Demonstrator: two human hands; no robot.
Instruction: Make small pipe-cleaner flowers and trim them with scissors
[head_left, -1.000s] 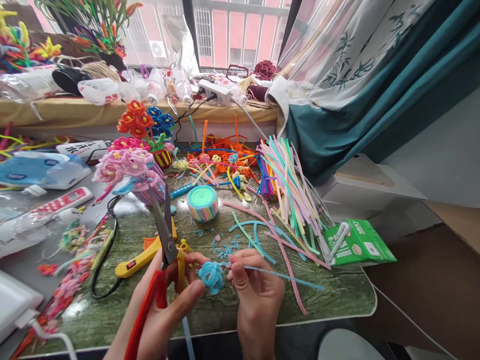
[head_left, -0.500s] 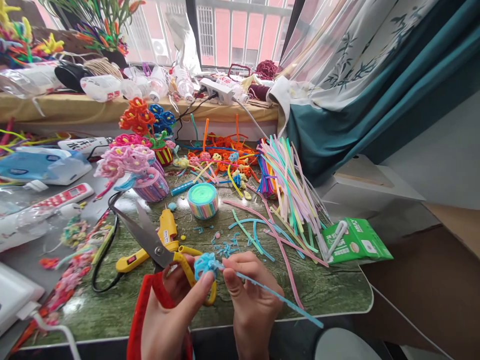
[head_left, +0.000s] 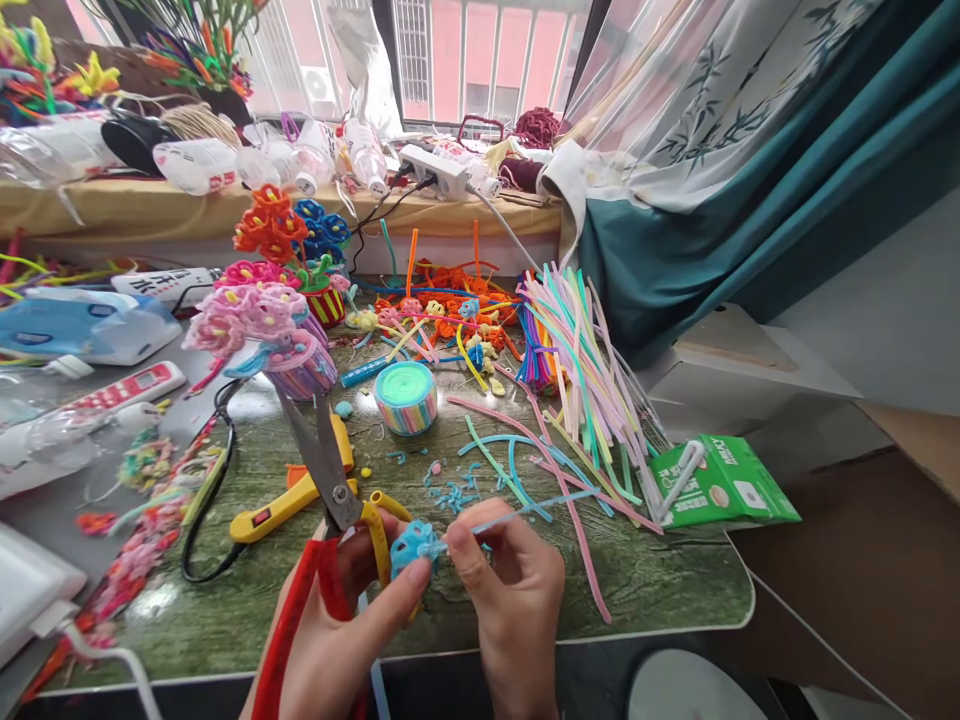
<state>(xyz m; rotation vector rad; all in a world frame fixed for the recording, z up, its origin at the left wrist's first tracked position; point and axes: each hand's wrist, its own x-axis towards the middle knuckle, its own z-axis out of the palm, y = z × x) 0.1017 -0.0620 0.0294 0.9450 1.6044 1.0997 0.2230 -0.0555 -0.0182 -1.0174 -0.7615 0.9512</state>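
Fingers: the left hand (head_left: pixel 345 625) pinched a light-blue pipe-cleaner flower (head_left: pixel 415 545) with thumb and forefinger, its other fingers curled round the scissors (head_left: pixel 330 530); the right hand (head_left: pixel 510 590) pinched the flower's blue stem (head_left: pixel 517 512) between thumb and fingertips.
Flower: held above the near edge of the table, between both hands, its stem slanting up to the right.
Scissors: red and yellow handles in the left palm, blades together and pointing up and away.
Surface: a green wood-grain table (head_left: pixel 675 585) strewn with cut blue scraps (head_left: pixel 450 495) and loose stems.
Room: a sill with bottles and a power strip (head_left: pixel 435 172) below a barred window; a teal curtain (head_left: pixel 750 190) at right.
Around: a yellow glue gun (head_left: pixel 289 500) just left of the scissors, a striped roll (head_left: pixel 406 397) behind the scraps, a pink flower basket (head_left: pixel 262 335) beyond the glue gun, a pastel pipe-cleaner bundle (head_left: pixel 577 360), a green packet (head_left: pixel 724 485) at the table's right edge.
In the way: the scissor blades crossed in front of the glue gun.
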